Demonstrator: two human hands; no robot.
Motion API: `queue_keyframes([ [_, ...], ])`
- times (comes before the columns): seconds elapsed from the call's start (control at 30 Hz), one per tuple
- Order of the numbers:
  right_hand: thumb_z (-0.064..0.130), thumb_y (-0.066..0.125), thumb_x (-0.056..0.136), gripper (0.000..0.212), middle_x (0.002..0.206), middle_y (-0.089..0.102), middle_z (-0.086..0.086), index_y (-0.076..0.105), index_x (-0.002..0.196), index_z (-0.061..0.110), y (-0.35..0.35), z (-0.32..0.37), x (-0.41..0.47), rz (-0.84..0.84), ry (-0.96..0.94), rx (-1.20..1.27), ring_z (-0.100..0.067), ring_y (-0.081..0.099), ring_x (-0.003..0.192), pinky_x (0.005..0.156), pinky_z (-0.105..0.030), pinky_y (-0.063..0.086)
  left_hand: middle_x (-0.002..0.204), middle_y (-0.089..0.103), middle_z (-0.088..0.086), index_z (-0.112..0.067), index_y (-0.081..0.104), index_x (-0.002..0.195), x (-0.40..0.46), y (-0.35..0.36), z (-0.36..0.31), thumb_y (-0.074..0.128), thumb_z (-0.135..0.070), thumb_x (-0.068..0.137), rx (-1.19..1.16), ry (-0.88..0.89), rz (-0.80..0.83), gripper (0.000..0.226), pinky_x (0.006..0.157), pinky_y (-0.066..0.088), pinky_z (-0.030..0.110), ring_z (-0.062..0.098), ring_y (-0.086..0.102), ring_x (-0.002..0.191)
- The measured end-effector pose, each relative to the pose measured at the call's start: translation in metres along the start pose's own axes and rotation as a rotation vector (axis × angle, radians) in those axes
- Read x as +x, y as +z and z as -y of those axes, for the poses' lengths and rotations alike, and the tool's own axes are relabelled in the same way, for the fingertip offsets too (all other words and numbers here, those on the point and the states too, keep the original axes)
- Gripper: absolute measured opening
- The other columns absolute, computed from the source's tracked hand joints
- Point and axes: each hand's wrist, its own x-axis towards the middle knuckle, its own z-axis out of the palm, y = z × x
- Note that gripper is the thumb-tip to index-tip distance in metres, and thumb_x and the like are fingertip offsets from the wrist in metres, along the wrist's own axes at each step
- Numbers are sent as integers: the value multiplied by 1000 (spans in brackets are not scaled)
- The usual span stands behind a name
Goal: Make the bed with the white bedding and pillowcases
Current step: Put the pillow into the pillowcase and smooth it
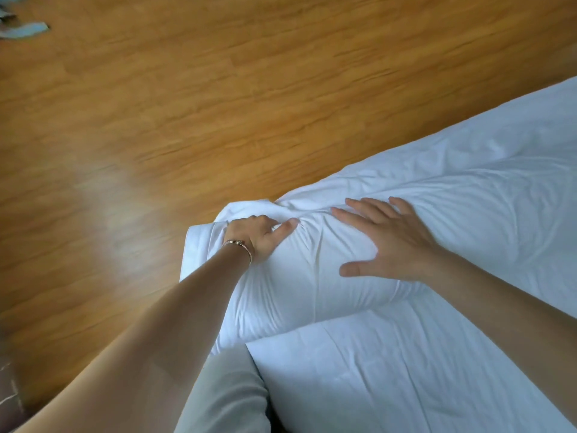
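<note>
The pillow (299, 276) lies crosswise under both hands: left hand (259, 239) grips its floor-side end, right hand (387, 242) presses flat, fingers (359, 204) spread wide.

- One view only, from a camera on the person's head.
- It looks forward and steeply down, close over the bed (437, 370) corner.
- Both forearms reach into frame from the bottom edge; the left hand (259, 237) and right hand (387, 242) sit near the middle.
- The wide lens tilts the scene: the floor (218, 89) fills the upper left, the bed the lower right.
</note>
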Motion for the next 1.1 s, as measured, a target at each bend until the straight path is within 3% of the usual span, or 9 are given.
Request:
queue_keyframes([
  [0.1, 104, 12, 53, 109, 152, 32, 13, 22, 148, 50, 2, 0, 3, -39, 8, -48, -13, 24, 142, 118, -47, 3, 85, 63, -1, -30, 60, 80, 6, -7, 1, 7, -84, 80, -20, 3, 71, 75, 72, 37, 34, 23, 58, 91],
  [0.2, 103, 14, 54, 105, 133, 52, 13, 44, 137, 47, 13, 3, 17, -93, 64, 3, -13, 44, 127, 112, -43, 16, 85, 64, 0, -27, 55, 76, 6, -21, -6, 9, -70, 92, 26, 0, 86, 64, 73, 37, 34, 24, 59, 92],
  [0.27, 102, 17, 56, 99, 125, 58, 13, 52, 131, 45, 17, -2, 27, -116, 66, 43, -14, 50, 120, 107, -41, 22, 99, 67, 4, -25, 57, 90, 2, -28, -12, 6, -58, 95, 143, 57, -76, 61, 89, 36, 37, 25, 58, 104],
  [0.37, 98, 26, 60, 92, 121, 60, 12, 55, 128, 43, 26, -9, 30, -125, 52, 56, -15, 54, 115, 102, -40, 24, 135, 51, 0, -32, 46, 132, -19, -22, -35, 7, -61, 87, 53, 163, -195, 67, 112, 15, 53, 25, 39, 129],
  [0.47, 97, 17, 65, 93, 124, 60, 11, 57, 128, 41, 27, -6, 28, -164, 41, 76, -15, 53, 117, 105, -41, 25, 148, 37, -7, -45, 26, 144, -28, -5, -49, 3, -71, 83, 44, 215, -54, 70, 111, 12, 59, 21, 31, 136],
  [0.57, 94, 14, 71, 90, 134, 56, 11, 54, 132, 41, 20, -5, 21, -215, 32, 106, -15, 48, 127, 111, -43, 20, 142, 43, -10, -43, 30, 143, -21, 1, -43, 3, -69, 82, 23, 206, -51, 72, 111, 15, 54, 20, 36, 132],
  [0.7, 90, 27, 74, 83, 141, 53, 6, 53, 136, 41, 18, -19, -1, -269, 20, 1, -24, 45, 134, 115, -52, 18, 138, 46, -12, -43, 34, 141, -23, -2, -42, 4, -68, 81, 15, 210, -57, 71, 110, 19, 52, 20, 39, 129],
  [0.9, 80, 35, 79, 67, 111, 68, 9, 67, 119, 37, 24, -14, 18, -335, 132, 35, -21, 61, 106, 99, -45, 34, 125, 54, -3, -36, 47, 128, 16, -21, -51, 25, -55, 93, -93, 143, 40, 45, 98, 36, 43, 23, 45, 121],
  [1.1, 71, 45, 82, 50, 100, 68, 13, 72, 108, 38, 30, -16, 28, -458, 147, 100, -18, 61, 97, 95, -43, 35, 154, 26, 1, -33, 35, 145, 105, -4, -85, 24, -43, 101, -101, 76, 134, 47, 111, 20, 41, 24, 22, 140],
])
